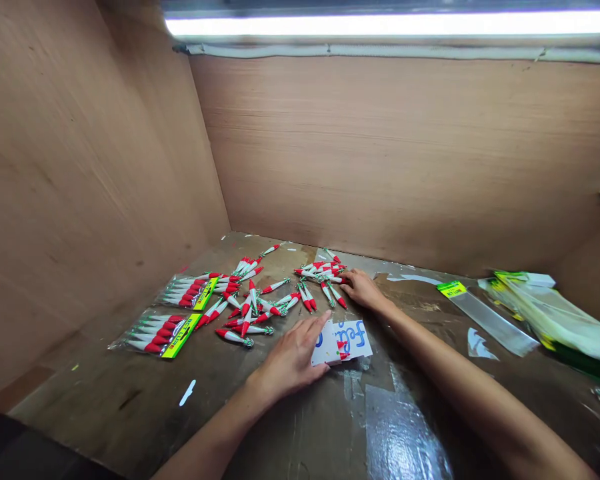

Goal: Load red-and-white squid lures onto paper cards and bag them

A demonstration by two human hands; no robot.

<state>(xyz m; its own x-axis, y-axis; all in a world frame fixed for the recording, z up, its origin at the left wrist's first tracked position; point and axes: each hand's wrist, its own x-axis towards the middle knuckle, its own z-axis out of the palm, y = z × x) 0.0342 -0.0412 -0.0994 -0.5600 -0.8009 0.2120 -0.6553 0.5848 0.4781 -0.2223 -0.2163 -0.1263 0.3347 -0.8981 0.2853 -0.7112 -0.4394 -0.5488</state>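
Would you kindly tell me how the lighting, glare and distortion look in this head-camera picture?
Head view: the strip light along the top is blown out to white; its glare shines on the table near the bottom edge; the wide lens stretches the wooden walls towards the edges; the lures by the right hand and the card under the left hand look sharp.

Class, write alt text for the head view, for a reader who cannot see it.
A person's left hand rests on a white card with blue lettering on a brown tabletop, while the right hand touches scattered red-and-white fishing lures. Two clear bagged lure packs lie left.
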